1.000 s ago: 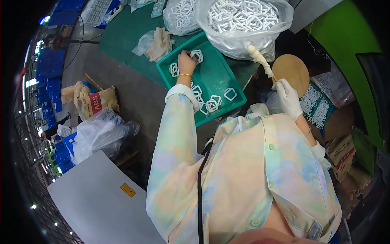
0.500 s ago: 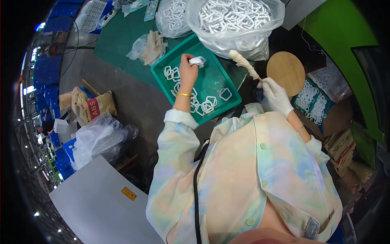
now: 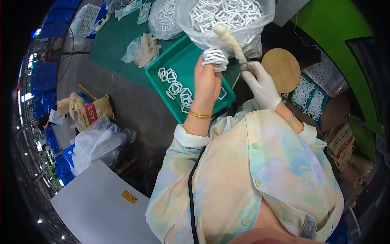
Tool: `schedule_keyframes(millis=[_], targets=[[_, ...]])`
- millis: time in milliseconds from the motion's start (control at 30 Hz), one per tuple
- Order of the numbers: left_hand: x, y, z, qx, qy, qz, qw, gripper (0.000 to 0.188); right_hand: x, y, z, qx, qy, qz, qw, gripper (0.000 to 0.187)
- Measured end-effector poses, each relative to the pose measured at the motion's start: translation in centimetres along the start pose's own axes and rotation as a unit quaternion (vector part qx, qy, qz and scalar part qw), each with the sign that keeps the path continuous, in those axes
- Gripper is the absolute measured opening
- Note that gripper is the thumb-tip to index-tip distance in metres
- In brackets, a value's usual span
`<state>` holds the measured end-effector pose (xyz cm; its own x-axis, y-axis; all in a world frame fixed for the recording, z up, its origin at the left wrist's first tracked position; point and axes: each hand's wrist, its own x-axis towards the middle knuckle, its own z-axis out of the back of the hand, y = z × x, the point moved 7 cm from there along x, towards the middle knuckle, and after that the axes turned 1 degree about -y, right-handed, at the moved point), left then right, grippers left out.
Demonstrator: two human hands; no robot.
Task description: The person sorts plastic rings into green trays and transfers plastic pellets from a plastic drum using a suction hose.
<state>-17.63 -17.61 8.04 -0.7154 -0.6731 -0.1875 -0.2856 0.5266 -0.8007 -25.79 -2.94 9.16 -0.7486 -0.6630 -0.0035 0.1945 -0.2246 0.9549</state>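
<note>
A small stack of white plastic link-like frames [image 3: 215,59] is pinched in my bare left hand [image 3: 207,83], raised over a green tray [image 3: 180,61]. My right hand [image 3: 262,83], in a white glove, grips a stick wrapped in cream cloth [image 3: 228,39]. The stick slants up and left, its padded end in front of a big bag of frames and its lower part close beside the stack. Several loose white frames [image 3: 175,88] lie along the left side of the tray. One more frame [image 3: 222,93] rests near its right corner, partly hidden by my left hand.
Behind the tray stands a large clear bag [image 3: 248,30] full of white frames, with a smaller filled bag [image 3: 165,20] beside it. A round wooden board [image 3: 281,71] is at the right, next to another green tray [image 3: 313,99] of white parts. A crumpled cloth [image 3: 146,51] lies left.
My left hand has moved right and nearer with the stack, coming close to the stick. The wrapped stick and my right hand have shifted slightly left.
</note>
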Motion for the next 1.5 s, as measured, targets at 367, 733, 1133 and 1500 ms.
schedule_keyframes(millis=[367, 733, 1133, 1500], targets=[[-1.6, -1.4, -2.6, 0.430, 0.037, -0.127, 0.893, 0.034, 1.8, 3.4, -0.1, -0.055, 0.131, -0.080, 0.987, 0.025], [-0.3, 3.8, 0.0, -0.341, 0.064, 0.285, 0.894, 0.023, -1.0, -0.1, 0.7, -0.161, 0.116, -0.003, 0.980, 0.019], [-2.1, 1.3, -5.1, -0.340, 0.143, 0.226, 0.902, 0.035, 2.2, 3.9, 2.5, 0.065, -0.073, -0.053, 0.994, 0.038], [-1.9, 1.6, -5.1, -0.362, 0.108, 0.211, 0.902, 0.044, 0.7, 6.3, 1.2, 0.062, -0.072, -0.026, 0.995, 0.036]])
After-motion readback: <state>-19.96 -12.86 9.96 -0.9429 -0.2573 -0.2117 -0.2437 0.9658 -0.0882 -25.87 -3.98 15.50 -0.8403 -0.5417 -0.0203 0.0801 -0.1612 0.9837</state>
